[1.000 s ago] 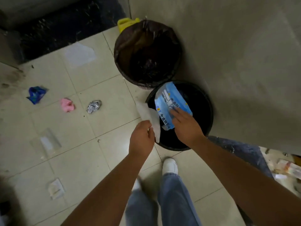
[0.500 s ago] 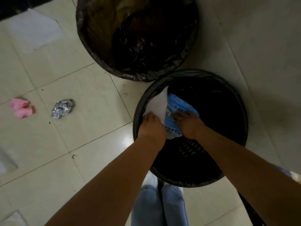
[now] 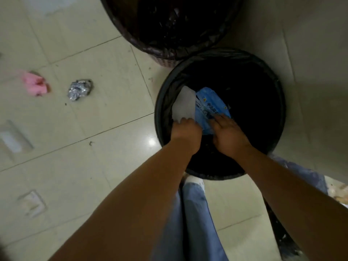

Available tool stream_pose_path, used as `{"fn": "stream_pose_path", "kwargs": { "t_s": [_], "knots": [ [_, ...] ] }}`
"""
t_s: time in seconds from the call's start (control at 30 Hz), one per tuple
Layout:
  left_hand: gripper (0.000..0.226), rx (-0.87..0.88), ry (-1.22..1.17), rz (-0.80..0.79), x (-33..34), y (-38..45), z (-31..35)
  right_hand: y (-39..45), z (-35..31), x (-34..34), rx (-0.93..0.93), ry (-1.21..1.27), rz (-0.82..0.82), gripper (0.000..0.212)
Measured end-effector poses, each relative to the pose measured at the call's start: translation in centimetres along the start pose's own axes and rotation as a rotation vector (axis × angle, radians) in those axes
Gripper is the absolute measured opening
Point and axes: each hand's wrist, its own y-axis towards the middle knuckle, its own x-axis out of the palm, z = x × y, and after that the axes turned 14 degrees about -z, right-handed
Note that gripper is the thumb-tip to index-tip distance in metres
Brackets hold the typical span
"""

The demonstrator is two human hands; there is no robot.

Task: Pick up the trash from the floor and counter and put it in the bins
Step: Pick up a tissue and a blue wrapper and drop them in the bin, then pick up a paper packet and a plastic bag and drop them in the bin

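The white paper (image 3: 185,106) and the blue printed wrapper (image 3: 211,106) sit side by side inside the mouth of the near black bin (image 3: 278,102), against its left inner wall. The left hand (image 3: 185,130) is closed on the paper's near edge, its fingers curled under so that their pinch cannot be seen clearly. The right hand (image 3: 228,134) lies on the wrapper with fingers extended and pressed together; whether it grips it I cannot tell. A 2nd, lined bin (image 3: 150,48) stands just beyond, touching the first. On the tiled floor (image 3: 105,166) to the left lie a foil ball (image 3: 80,89), a pink scrap (image 3: 35,85) and 2 clear wrappers (image 3: 15,138), well apart from both bins.
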Motion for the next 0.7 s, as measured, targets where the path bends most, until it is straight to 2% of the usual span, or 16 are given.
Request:
{"fn": "stream_pose_path", "kwargs": {
  "t_s": [0.13, 0.23, 0.33, 0.43, 0.57, 0.7],
  "knots": [
    [0.049, 0.011, -0.075, 0.243, -0.9, -9.4, -2.5, -6.7, -5.2, -4.5, 0.035, -0.068, 0.018, 0.053],
    [0.054, -0.167, -0.199, 0.342, 0.3, -17.5, -6.2, -11.5, -10.4, -7.9, 0.074, -0.159, 0.005, 0.058],
    [0.055, -0.373, -0.293, 0.364, 2.5, -25.0, -10.4, -15.4, -17.5, -10.6, 0.012, -0.215, 0.022, 0.060],
    [0.055, -0.523, -0.441, 0.408, 5.6, -31.2, -14.6, -17.9, -25.1, -12.2, -0.119, -0.276, 0.108, 0.065],
    [0.056, -0.665, -0.631, 0.470, 11.1, -37.0, -19.7, -19.0, -35.2, -11.9, -0.250, -0.404, 0.109, 0.062],
    [0.057, -0.740, -0.780, 0.409, 18.2, -40.2, -25.1, -18.1, -44.3, -9.0, -0.321, -0.529, 0.099, 0.063]
  ]
}}
